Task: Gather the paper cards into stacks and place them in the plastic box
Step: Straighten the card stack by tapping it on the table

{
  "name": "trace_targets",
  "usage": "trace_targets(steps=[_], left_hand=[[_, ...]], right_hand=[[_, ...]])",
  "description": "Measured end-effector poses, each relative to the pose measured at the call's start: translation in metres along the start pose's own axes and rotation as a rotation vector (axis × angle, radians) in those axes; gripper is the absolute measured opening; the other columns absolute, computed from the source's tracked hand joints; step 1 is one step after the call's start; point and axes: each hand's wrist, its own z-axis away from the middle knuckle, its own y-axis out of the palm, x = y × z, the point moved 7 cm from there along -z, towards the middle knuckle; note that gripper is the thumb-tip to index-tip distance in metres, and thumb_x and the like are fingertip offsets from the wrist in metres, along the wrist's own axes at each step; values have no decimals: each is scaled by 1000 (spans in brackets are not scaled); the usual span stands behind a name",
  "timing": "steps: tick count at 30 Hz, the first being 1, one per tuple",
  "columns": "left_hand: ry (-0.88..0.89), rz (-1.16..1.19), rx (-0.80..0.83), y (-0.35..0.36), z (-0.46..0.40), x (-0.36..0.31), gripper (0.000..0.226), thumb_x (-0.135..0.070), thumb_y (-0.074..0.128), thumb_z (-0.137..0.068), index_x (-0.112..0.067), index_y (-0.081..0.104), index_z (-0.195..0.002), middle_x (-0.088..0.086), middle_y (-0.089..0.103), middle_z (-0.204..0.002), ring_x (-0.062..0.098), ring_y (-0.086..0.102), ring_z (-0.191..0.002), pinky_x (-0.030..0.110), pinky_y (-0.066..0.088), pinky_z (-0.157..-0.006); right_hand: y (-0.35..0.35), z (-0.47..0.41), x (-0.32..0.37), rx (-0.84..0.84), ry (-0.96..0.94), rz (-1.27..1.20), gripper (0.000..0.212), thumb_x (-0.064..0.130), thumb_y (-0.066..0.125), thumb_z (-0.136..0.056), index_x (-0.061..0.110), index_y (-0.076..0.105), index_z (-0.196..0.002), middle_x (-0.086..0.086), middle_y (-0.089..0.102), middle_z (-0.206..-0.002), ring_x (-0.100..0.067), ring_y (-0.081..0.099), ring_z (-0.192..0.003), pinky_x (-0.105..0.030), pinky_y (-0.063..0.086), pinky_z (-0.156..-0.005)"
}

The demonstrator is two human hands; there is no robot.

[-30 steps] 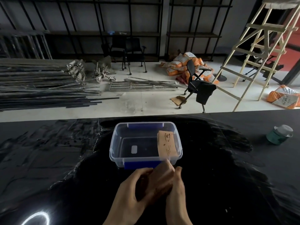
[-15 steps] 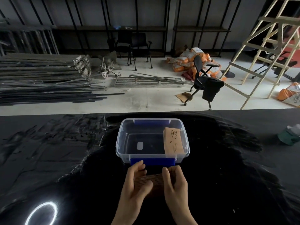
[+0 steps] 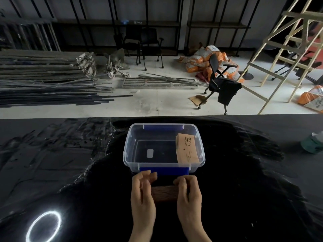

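A clear plastic box (image 3: 127, 155) with blue clips stands on the black table straight ahead of me. A stack of tan paper cards (image 3: 187, 148) lies inside it against the right wall. Just in front of the box, a second brown stack of cards (image 3: 164, 193) stands on edge on the table. My left hand (image 3: 142, 194) presses its left end and my right hand (image 3: 188, 193) its right end, so the stack is squeezed between them. The stack's ends are hidden by my fingers.
A green and white roll (image 3: 312, 143) sits at the table's right edge. A bright ring of light (image 3: 43, 226) reflects on the glossy tabletop at lower left. Beyond the table's far edge lie metal rods, chairs, orange sacks and a wooden ladder.
The hands went from cupping the cards flat to holding the stack on edge between them, spreading slightly apart. The view shifted a little; the box and its cards stayed put.
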Motion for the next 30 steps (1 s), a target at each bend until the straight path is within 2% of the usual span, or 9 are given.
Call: trace_targets(steps=[3,5,7,12,17,20,24,28,30], left_hand=[[-88,87,-87,8,6,-6,25,-18,39,-106,-19,63,-99,11,74,-86,31,70,-89,50,56,-81],[-50,39,-129,9,9,-13,25,-25,40,-106,-20,64,-97,9,72,-80,24,70,-81,50,58,-78],[2,-33,-141,8,8,-18,23,-21,40,-106,-20,63,-101,4,71,-77,12,69,-74,45,60,-75],[-2,-108,-198,7,3,-13,22,-8,39,-104,-16,59,-103,5,70,-75,6,67,-74,42,58,-74],[-22,-58,-209,8,1,-11,22,-6,38,-104,-15,57,-96,11,71,-71,8,67,-69,34,54,-71],[-50,-68,-210,9,0,-8,24,-3,38,-101,-16,55,-89,13,69,-70,12,66,-63,37,54,-69],[-99,-52,-189,9,-2,-5,30,0,37,-98,-21,53,-85,18,69,-76,29,68,-70,43,56,-70],[-108,-62,-212,4,3,-16,32,-1,37,-96,-25,54,-82,14,71,-79,29,70,-75,44,56,-74],[-56,-61,-197,3,3,-28,31,-4,38,-98,-24,57,-84,12,72,-77,24,71,-73,39,56,-73]], right_hand=[[2,-1,0,-22,64,-73,24,26,52,-104,18,63,-84,0,71,-76,-13,69,-70,-23,58,-60],[1,-1,4,-44,69,-91,34,31,48,-106,18,64,-79,7,73,-80,-14,68,-66,-25,58,-56],[-1,-2,7,-80,24,-50,35,31,47,-105,18,62,-76,9,72,-77,-11,67,-63,-21,54,-53],[3,0,-3,-146,50,19,37,38,44,-101,20,61,-73,4,69,-71,-13,65,-60,-24,53,-51],[3,-4,-5,-192,54,-2,41,27,47,-107,20,59,-68,6,69,-74,-17,62,-57,-34,52,-50],[3,-4,-5,-179,46,4,42,30,45,-106,19,58,-67,5,68,-73,-13,60,-53,-27,49,-47],[2,-3,-3,-199,93,-46,46,29,44,-107,14,57,-65,2,68,-69,-8,56,-49,-20,46,-45],[-1,1,9,-224,114,-84,52,32,42,-108,12,60,-63,1,71,-68,-17,63,-54,-29,53,-52],[-10,1,29,-276,55,-102,57,35,41,-107,12,59,-58,1,70,-63,-13,61,-48,-24,50,-49]])
